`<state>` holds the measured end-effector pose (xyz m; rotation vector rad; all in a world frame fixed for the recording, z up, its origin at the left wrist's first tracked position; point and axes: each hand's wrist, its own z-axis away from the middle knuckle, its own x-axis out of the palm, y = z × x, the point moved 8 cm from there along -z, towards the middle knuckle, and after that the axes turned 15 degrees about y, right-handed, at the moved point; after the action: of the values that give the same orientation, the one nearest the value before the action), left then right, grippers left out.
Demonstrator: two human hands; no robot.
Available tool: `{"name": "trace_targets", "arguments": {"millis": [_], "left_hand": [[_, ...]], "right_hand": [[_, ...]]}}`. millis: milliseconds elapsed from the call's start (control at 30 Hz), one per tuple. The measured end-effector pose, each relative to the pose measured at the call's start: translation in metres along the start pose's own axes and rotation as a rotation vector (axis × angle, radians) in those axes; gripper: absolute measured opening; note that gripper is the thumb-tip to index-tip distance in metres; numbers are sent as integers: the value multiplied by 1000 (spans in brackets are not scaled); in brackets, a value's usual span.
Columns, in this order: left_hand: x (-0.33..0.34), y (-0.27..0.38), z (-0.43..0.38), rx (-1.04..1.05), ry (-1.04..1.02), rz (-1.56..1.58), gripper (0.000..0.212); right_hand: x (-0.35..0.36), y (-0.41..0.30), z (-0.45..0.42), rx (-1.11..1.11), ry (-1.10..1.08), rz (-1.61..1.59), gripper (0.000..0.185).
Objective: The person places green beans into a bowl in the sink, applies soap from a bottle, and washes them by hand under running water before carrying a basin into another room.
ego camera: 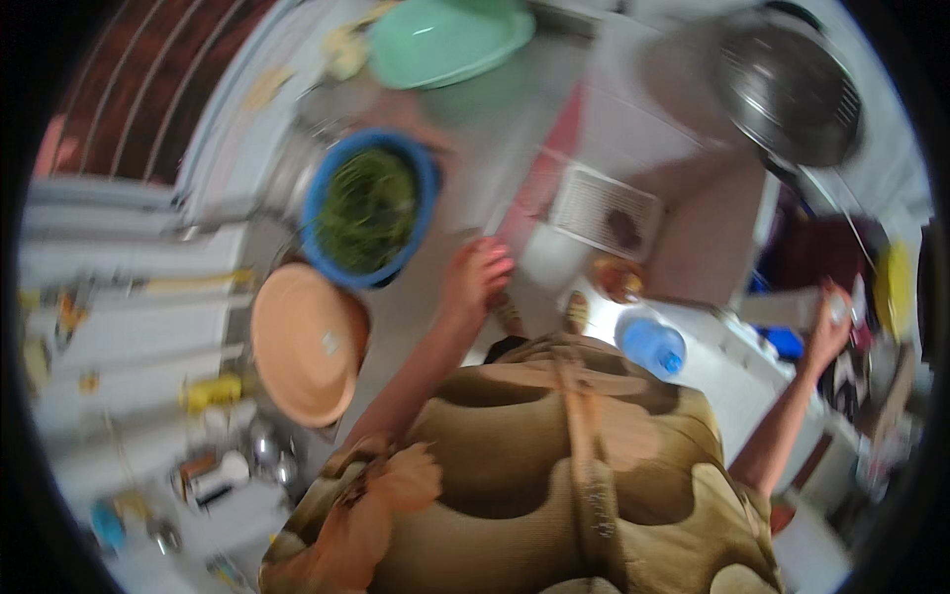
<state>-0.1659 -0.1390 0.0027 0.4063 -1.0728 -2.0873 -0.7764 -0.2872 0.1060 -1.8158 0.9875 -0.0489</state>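
Observation:
My left hand [481, 273] hangs in front of me with its fingers curled; whether anything is inside them cannot be told. Beside it stands a blue plastic basin [428, 223] filled with long green leafy vegetables [367, 208]. An orange-pink plastic basin [297, 341] sits just below the blue one. My right hand [830, 330] is raised at the far right, with its fingers around a small whitish thing, blurred, near a pale flat board-like surface [775, 308].
A light green basin [445, 37] is at the top, and a large metal pot or colander [790, 93] at the upper right. Near my feet are a white plastic basket [605, 211], a brown round thing [620, 280] and a blue water bottle [653, 345]. Barred window [141, 89] at upper left.

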Motion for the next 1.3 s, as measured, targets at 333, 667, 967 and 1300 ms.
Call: {"name": "trace_targets", "arguments": {"millis": [333, 667, 967, 1300], "left_hand": [[-24, 1, -3, 35, 189, 77, 35], [-96, 60, -37, 378, 448, 160, 32], [-151, 86, -73, 361, 510, 105, 37], [-157, 80, -157, 549, 481, -590, 73]], "right_hand": [[56, -7, 0, -196, -212, -42, 42], [38, -29, -4, -196, 54, 147, 63], [21, -50, 15, -138, 280, 472, 62], [21, 38, 3, 233, 168, -45, 41]]}}
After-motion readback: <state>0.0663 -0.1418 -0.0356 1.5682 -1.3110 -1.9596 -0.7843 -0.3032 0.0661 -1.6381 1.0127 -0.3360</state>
